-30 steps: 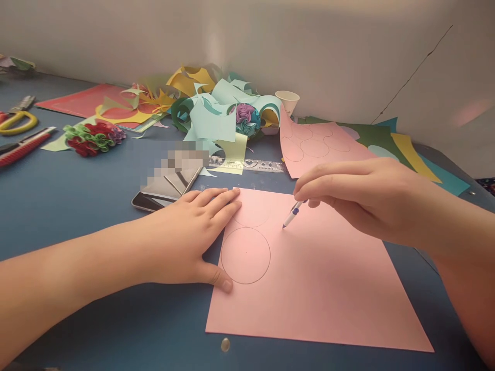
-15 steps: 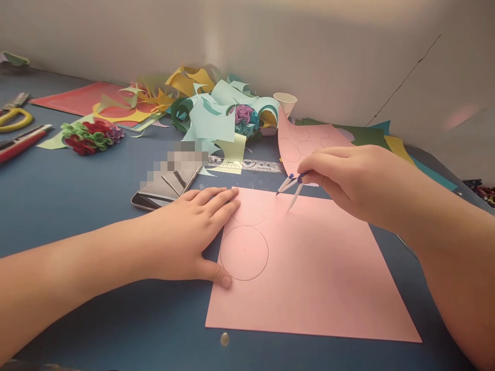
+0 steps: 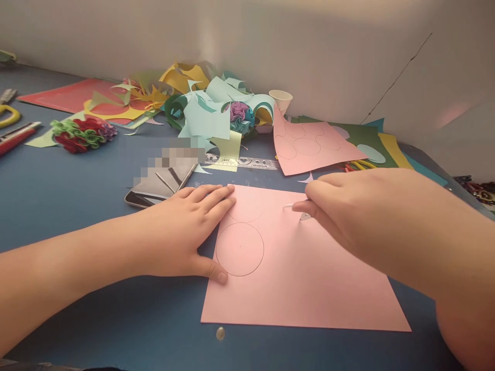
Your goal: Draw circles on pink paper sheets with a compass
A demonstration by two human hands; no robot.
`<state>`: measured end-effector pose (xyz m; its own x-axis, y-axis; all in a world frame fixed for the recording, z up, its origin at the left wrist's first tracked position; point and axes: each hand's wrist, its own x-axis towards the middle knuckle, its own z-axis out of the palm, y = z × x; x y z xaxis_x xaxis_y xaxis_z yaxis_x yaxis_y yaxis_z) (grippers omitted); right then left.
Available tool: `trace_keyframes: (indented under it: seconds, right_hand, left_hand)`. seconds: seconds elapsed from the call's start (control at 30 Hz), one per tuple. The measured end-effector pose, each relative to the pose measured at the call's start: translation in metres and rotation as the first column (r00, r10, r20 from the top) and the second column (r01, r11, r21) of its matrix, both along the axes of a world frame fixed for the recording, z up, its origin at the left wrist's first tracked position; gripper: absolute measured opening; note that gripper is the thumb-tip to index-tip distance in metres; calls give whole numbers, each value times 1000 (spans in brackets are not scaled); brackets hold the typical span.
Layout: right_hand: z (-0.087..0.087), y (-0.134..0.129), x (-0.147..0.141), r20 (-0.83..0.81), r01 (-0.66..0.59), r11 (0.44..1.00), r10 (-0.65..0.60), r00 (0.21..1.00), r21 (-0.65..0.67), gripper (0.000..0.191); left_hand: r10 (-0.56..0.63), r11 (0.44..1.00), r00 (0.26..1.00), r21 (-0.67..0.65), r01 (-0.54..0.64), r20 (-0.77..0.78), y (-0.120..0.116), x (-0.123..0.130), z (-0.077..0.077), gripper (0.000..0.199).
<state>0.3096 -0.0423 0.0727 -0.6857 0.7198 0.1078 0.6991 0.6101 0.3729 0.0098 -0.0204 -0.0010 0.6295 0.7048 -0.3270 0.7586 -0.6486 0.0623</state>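
A sheet of pink paper [image 3: 309, 288] lies on the blue table. Near its left edge is a complete drawn circle [image 3: 240, 249] with a dot at its centre, and part of a fainter arc shows above it. My left hand [image 3: 204, 232] rests with spread fingers on the sheet's left edge. My right hand [image 3: 344, 211] is closed around a white drawing compass [image 3: 305, 216] over the upper part of the sheet. The compass legs poke out apart below my fingers; its top is hidden in my hand. Whether both tips touch the paper I cannot tell.
A phone [image 3: 154, 190], partly pixelated, lies beside my left hand. Behind are a clear stencil ruler [image 3: 255, 163], paper scraps [image 3: 209, 118], a paper cup [image 3: 281, 98] and another pink sheet with drawn circles [image 3: 309, 154]. At left lie ruffled paper flowers [image 3: 83, 135] and a red cutter [image 3: 17, 140].
My right hand has come down and nearer with the compass, turning so its legs now lean flatter and show less. My left hand stays on the sheet. The view has shifted slightly.
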Motion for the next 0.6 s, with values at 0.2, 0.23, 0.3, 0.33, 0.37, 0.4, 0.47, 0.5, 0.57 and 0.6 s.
trace_keyframes:
  seconds: [0.2,0.23,0.3,0.33,0.37,0.4,0.47,0.5,0.57,0.6]
  right_hand:
    - [-6,7,-17,-107,53,998,-49,993,37,59]
    - [-6,11,-18,-133,64,998,-60,989,27,62]
    - [-6,18,-18,-184,81,997,-83,979,-15,65]
    - [-6,21,-18,-206,89,995,-95,974,-39,66]
    - [-7,23,-17,-223,98,993,-109,969,-58,67]
    - [-7,24,-17,-235,110,992,-123,964,-68,68]
    - [-8,24,-16,-251,130,989,-144,957,-72,68]
    - [-9,23,-16,-255,134,988,-149,955,-74,68]
    - [-9,18,-16,-261,129,988,-149,954,-89,67]
    - [-10,16,-15,-260,118,987,-142,955,-105,66]
  left_hand:
    - [-2,1000,1000,8,2,-5,-1,1,1,135]
    - [-2,1000,1000,7,2,-9,-1,1,1,135]
    - [0,1000,1000,2,1,-11,-2,1,3,135]
    - [0,1000,1000,-2,0,-11,-2,1,3,135]
    - [1,1000,1000,-6,-1,-10,-2,1,3,135]
    - [0,1000,1000,-10,-1,-10,-2,1,4,135]
    - [0,1000,1000,-16,0,-9,-1,1,4,136]
    - [-1,1000,1000,-18,0,-8,-1,1,4,135]
    - [0,1000,1000,-14,-1,-10,-1,1,4,134]
    - [0,1000,1000,-14,-1,-12,-1,1,3,134]
